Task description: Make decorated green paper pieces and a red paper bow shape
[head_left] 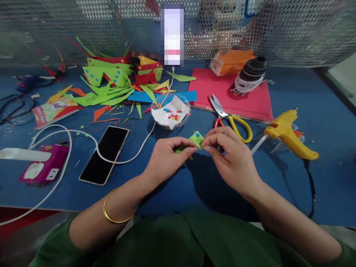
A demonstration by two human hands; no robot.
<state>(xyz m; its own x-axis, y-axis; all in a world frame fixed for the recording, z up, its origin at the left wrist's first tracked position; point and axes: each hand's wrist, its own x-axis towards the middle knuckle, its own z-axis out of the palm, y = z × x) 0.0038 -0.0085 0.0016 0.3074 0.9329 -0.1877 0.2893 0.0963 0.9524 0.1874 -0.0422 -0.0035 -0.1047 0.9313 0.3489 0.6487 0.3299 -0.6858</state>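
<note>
Thumbs and fingertips pressed together, the left hand (170, 157) and right hand (234, 159) pinch a green paper piece (198, 140); light, even pressure should prevent creasing.

A single camera worn on the person's head looks forward and down at close range, with the clear plastic bowl (185, 118) near the middle of its view. On the near side of that bowl it takes in the left hand (168, 157), the right hand (235, 159) and, lowest, the green shirt (236, 239); beyond the bowl, its sight runs across the blue tabletop (299, 89) to the perforated panel (294, 40).
</note>
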